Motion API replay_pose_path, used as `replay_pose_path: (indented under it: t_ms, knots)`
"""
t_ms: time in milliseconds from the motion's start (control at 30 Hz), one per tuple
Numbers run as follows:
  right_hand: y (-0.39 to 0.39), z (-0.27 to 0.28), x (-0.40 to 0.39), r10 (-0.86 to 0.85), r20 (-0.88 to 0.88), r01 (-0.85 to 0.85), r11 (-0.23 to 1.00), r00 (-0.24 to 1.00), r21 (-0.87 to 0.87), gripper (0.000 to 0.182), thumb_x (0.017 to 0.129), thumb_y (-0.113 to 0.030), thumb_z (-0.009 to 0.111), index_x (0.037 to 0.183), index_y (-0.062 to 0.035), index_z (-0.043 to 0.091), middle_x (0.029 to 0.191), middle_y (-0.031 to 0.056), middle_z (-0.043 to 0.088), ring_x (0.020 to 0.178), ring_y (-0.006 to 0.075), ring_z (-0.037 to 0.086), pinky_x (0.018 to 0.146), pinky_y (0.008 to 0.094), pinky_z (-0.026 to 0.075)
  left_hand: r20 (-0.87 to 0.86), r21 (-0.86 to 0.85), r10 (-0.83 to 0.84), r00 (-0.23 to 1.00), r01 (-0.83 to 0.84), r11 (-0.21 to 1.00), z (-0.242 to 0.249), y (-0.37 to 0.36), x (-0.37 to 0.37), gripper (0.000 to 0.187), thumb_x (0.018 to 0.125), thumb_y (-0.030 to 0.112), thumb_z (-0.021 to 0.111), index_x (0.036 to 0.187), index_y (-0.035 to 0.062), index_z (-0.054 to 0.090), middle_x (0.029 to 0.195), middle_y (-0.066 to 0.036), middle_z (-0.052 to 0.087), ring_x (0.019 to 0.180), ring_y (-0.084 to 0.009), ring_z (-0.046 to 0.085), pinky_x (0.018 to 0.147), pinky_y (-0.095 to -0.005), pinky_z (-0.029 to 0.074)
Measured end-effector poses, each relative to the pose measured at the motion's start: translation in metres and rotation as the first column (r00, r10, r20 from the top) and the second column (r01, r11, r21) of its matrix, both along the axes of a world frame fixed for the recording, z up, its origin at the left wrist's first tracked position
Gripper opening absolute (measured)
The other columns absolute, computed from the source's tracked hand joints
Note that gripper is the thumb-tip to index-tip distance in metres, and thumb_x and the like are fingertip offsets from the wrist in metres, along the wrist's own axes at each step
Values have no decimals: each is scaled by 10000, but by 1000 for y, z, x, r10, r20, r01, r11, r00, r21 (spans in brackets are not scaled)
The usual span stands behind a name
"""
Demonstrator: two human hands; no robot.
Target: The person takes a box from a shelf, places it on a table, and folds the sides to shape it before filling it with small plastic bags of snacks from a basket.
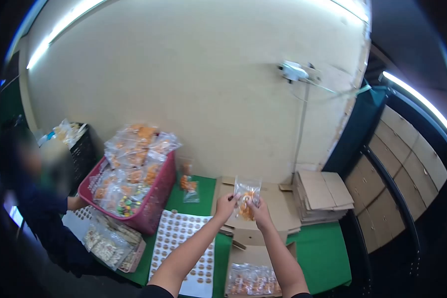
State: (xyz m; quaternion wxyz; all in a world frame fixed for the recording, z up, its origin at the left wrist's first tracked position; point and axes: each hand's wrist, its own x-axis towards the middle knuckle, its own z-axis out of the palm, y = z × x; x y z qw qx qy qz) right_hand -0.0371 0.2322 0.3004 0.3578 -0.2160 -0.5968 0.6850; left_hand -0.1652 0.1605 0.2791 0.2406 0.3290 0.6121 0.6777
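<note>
Both hands are raised over the table around a clear plastic bag of orange pieces [245, 186]. My left hand [225, 207] has its fingers closed at the bag's left edge. On the right side, my right hand [260, 212] grips the bag, its thumb on the front near a small round label. Below my left forearm lies a white sheet with rows of round brownish stickers [183, 243]. An open cardboard box [263, 254] with several similar bags [252, 279] stands beneath my right forearm.
Flattened cardboard [278, 196] lies behind the hands, beside a stack of folded cartons [325, 193]. A pink basket [151, 211] heaped with bags stands left, near another person [39, 203]. Loose bags [189, 188] rest on the green tabletop [325, 253]. Cartons [397, 174] fill a right-hand rack.
</note>
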Motion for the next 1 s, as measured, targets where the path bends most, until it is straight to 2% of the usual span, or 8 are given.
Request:
replay_pose_path:
  t_ms: [167,267,400,467,600,667,900,1000]
  knots:
    - [28,-85,137,-19,183,41,993,983,-114,347,827,-115,620,1124,-22,467,922,44,577,826,114,557,719,259,470,193,-111,-158,968,182,977,-79,28,130,217,872,214,555,888,8,620,726,-25,594,652,-99,563,595,-246,471]
    - [18,-138,198,2,238,45,980,971,-192,401,819,-140,638,1159,-27,458,970,65,582,880,123,564,747,258,470,514,-33,-155,843,201,979,-114,25,186,237,863,173,569,1045,21,552,909,-44,606,817,-132,587,707,-255,481]
    - [2,-174,244,98,349,-64,992,932,-108,390,815,-167,646,1141,-26,485,1028,85,574,922,148,562,792,286,459,535,-133,-122,836,226,965,-150,11,230,202,856,160,578,1014,34,564,917,-48,611,838,-136,589,732,-270,486]
    - [8,-197,247,36,280,12,986,959,-167,356,819,-166,640,1116,-25,503,1014,79,577,911,145,559,792,283,455,566,-251,-62,822,243,937,-165,0,240,195,845,157,593,1002,42,572,918,-51,612,840,-134,591,728,-282,490]
    - [9,-197,239,-83,186,146,923,979,-356,190,827,-144,623,967,-20,588,866,48,609,783,113,564,700,248,447,557,-280,-69,828,265,923,-159,-10,252,232,829,160,619,1021,39,571,921,-53,616,809,-131,594,701,-273,483]
    - [6,-209,235,-65,212,147,905,975,-400,155,824,-138,623,927,-22,612,811,43,621,724,104,569,649,239,450,424,-236,-17,905,128,963,-165,-13,255,213,813,150,638,980,25,593,873,-51,625,779,-133,596,670,-262,473]
    - [-2,-209,222,-33,369,129,963,929,-236,123,798,-121,652,831,-4,636,734,30,627,641,81,550,568,229,434,257,-324,71,964,16,946,-188,-15,238,148,781,160,664,801,14,656,720,-45,642,669,-122,601,619,-252,467]
    - [1,-203,218,-53,434,136,977,899,-163,127,792,-118,662,789,6,633,707,21,620,620,88,555,562,229,448,50,-509,-102,994,113,853,-175,-19,215,219,767,212,692,775,-4,660,672,-52,646,612,-105,593,576,-245,459]
